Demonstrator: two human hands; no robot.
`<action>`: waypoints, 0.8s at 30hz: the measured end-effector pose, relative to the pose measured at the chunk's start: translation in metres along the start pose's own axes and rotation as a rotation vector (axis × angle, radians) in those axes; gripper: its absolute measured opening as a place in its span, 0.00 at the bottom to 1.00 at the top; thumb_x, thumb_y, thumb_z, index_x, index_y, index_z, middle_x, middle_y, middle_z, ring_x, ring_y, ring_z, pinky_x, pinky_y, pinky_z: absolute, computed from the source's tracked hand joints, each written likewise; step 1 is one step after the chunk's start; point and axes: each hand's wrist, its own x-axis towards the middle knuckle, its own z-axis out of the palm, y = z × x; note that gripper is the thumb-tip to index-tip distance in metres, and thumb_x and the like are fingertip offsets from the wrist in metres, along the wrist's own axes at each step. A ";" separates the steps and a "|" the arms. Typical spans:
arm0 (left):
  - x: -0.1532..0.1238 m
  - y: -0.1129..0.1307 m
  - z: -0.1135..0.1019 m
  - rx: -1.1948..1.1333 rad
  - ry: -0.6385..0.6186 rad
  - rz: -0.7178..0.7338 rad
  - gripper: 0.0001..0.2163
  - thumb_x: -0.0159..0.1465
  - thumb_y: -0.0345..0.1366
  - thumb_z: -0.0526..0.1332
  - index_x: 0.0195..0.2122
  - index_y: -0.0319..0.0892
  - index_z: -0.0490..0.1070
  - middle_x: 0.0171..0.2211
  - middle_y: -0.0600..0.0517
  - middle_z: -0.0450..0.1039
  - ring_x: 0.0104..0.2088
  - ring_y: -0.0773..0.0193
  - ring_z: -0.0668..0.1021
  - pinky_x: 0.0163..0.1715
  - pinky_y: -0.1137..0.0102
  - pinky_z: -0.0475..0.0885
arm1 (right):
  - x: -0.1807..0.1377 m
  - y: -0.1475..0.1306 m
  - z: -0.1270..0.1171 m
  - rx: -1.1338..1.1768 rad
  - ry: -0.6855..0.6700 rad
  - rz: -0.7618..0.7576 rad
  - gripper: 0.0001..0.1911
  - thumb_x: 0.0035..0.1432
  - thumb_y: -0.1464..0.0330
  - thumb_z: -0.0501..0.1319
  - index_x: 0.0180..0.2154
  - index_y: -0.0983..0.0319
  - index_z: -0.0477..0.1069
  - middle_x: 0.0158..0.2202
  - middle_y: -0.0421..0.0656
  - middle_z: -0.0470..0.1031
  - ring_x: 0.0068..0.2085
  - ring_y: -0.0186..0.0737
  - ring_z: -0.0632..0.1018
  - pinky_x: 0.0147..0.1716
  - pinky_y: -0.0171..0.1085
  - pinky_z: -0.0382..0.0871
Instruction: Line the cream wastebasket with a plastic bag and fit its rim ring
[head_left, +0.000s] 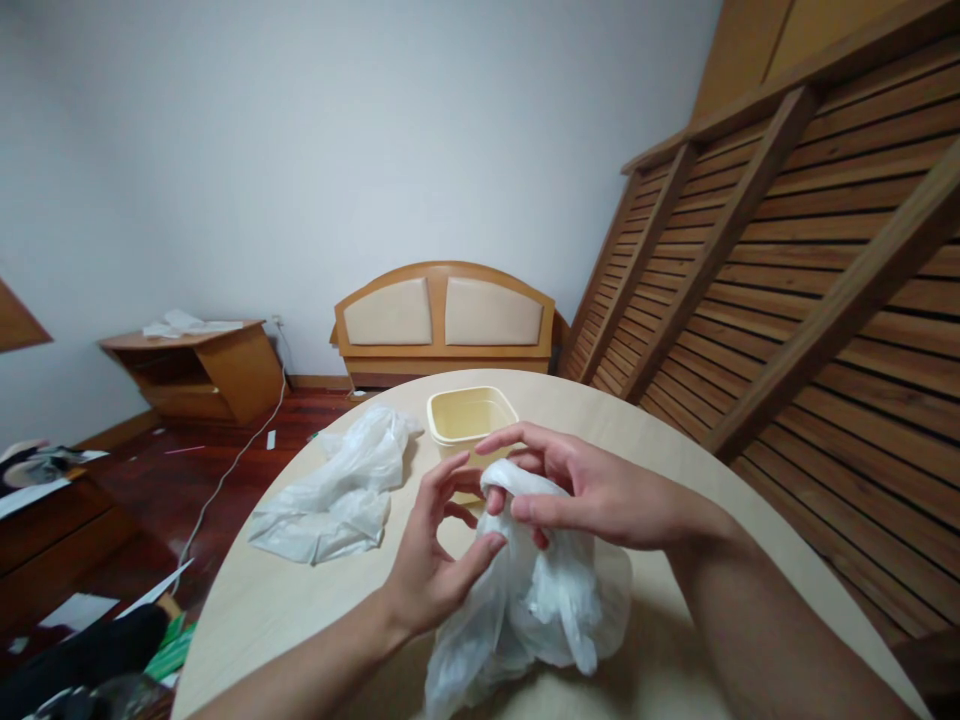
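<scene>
A crumpled white plastic bag (551, 600) is bunched on the near part of the round table, its neck twisted up into a loop. My right hand (574, 480) grips that loop, with a finger through or behind it and the thumb in front. On the other side, my left hand (442, 545) is curved, thumb and fingers apart; its thumb tip appears to touch the bag, though I cannot tell if it presses. Just beyond both hands stands a pale yellow plastic tub (472, 412), open at the top and partly hidden by my fingers.
A second white plastic bag (337, 490) lies flattened on the left of the table (600, 410). Behind are a headboard (450, 350) and a low cabinet (232, 380). A slatted wooden frame (787, 280) leans at the right. A white cable (232, 465) crosses the floor.
</scene>
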 end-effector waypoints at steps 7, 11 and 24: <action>0.012 -0.002 -0.003 -0.150 -0.119 -0.322 0.16 0.67 0.48 0.62 0.32 0.40 0.68 0.26 0.55 0.66 0.27 0.69 0.68 0.28 0.74 0.64 | -0.004 0.000 -0.020 -0.152 0.305 -0.030 0.25 0.56 0.60 0.69 0.53 0.60 0.69 0.33 0.40 0.75 0.32 0.35 0.75 0.29 0.32 0.70; 0.009 0.000 -0.004 -0.265 -0.143 -0.376 0.17 0.67 0.50 0.61 0.33 0.41 0.65 0.26 0.57 0.61 0.27 0.69 0.64 0.28 0.75 0.63 | -0.003 0.004 -0.028 0.143 0.433 -0.115 0.37 0.51 0.54 0.72 0.58 0.57 0.64 0.31 0.38 0.74 0.26 0.33 0.74 0.24 0.31 0.69; 0.009 0.002 -0.005 -0.218 -0.165 -0.345 0.13 0.67 0.44 0.62 0.43 0.40 0.73 0.37 0.50 0.74 0.37 0.62 0.74 0.39 0.71 0.68 | 0.017 0.012 -0.009 0.223 0.505 -0.081 0.46 0.54 0.63 0.71 0.67 0.56 0.50 0.46 0.45 0.77 0.31 0.31 0.78 0.26 0.28 0.72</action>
